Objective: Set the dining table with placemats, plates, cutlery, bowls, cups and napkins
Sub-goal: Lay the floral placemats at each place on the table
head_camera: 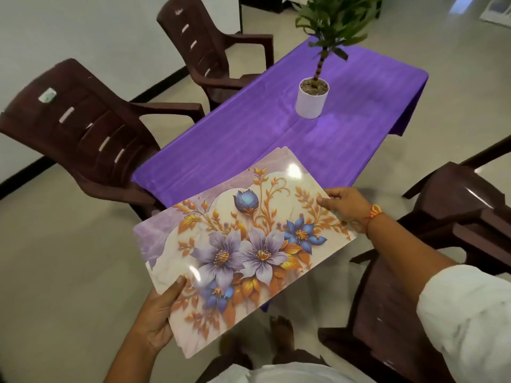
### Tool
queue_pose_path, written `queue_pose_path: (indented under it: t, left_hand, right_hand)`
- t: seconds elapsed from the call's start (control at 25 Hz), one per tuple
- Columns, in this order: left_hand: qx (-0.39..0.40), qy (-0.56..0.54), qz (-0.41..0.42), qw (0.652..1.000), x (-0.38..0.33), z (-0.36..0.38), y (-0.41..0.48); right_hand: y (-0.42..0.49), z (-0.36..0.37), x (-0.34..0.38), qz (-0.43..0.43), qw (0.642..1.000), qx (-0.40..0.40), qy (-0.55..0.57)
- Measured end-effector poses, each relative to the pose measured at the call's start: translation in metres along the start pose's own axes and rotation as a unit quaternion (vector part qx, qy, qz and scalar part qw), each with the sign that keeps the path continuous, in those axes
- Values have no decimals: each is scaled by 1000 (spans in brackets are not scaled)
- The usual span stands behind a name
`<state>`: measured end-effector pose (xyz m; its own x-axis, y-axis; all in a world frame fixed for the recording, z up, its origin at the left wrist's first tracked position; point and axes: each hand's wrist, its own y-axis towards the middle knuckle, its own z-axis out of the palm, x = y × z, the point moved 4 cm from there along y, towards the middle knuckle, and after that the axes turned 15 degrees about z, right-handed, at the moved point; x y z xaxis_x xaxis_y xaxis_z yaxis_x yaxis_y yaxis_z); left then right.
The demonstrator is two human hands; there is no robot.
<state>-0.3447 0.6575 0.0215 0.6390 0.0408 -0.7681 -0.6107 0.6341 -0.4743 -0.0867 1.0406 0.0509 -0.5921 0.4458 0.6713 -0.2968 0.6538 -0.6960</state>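
Pinching floral placemat (243,244) at opposite edges with left grip (157,313) and right grip (344,200), level, for laying on purple-clothed counter (249,125).

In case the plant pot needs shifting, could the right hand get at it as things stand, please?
Probably not yet: the right hand is busy holding the placemat, shared with the left hand. Otherwise, nothing stands on the purple cloth between it and the pot.
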Motion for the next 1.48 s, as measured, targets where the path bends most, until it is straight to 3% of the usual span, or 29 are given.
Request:
queue_pose_path:
  t: [0.2, 0.4, 0.56, 0.68, 0.96, 1.12, 1.24, 1.32, 1.4, 1.48]
  left_hand:
    - [-24, -2, 13, 1000, 1, 14, 9]
    - [-45, -85, -41, 995, 14, 25, 34]
    - [-71, -101, 29, 992, 22, 35, 56]
    - [-75, -103, 28, 991, 29, 48, 65]
    - [-131, -129, 53, 981, 57, 116, 86]
    - [-219, -160, 76, 959, 83, 174, 108]
    - [-167, -219, 15, 961, 101, 228, 110]
    - [-199, -192, 49, 960, 98, 254, 106]
    - [-273, -93, 122, 950, 90, 260, 99]
    - [-297, 3, 152, 943, 84, 261, 92]
  right_hand:
    - [20, -6, 5, 17, 1000, 15, -5]
    - [28, -21, 33, 11, 1000, 16, 10]
    - [32, -42, 46, 20, 999, 29, 14]
    - [43, -64, 53, 54, 997, 45, 15]
    - [128, -118, 64, 62, 995, 81, 1]
    - [191, -148, 89, 63, 987, 147, 14]
    - [225, -168, 95, 74, 980, 183, 6]
    - [244, -185, 99, 82, 977, 195, -4]
    - [256, -191, 108, 91, 975, 204, -9]
    - [266, -191, 114, 93, 971, 221, -21]
